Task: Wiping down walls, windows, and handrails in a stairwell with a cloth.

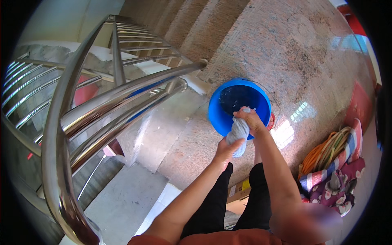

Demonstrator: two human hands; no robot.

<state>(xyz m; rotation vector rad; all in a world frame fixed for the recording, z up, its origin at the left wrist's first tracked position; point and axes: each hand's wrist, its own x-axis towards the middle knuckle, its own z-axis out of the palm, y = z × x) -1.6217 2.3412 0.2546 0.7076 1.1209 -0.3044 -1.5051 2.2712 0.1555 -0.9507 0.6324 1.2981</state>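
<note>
Both of my hands grip a twisted light-grey cloth [239, 130] over the near rim of a blue plastic bucket [214, 108]. At the cloth's lower end, my left hand [228, 149] is closed around it. Its upper end is in my right hand [248, 118], above the inside of the bucket. Dark water [234, 98] lies in the bucket, whose thin wire handle [277, 105] hangs down on the right side. A small red object [271, 121] shows beside the bucket, partly hidden by my right hand and wrist.
Stainless steel stair railings [131, 95] rise on the left. Speckled stone steps [196, 24] lie at the top, and grey steps [122, 196] at lower left. On the right are coiled orange and green hoses [324, 150], striped fabric [340, 162] and patterned purple cloth [337, 186]. A cardboard box [237, 190] sits behind my legs.
</note>
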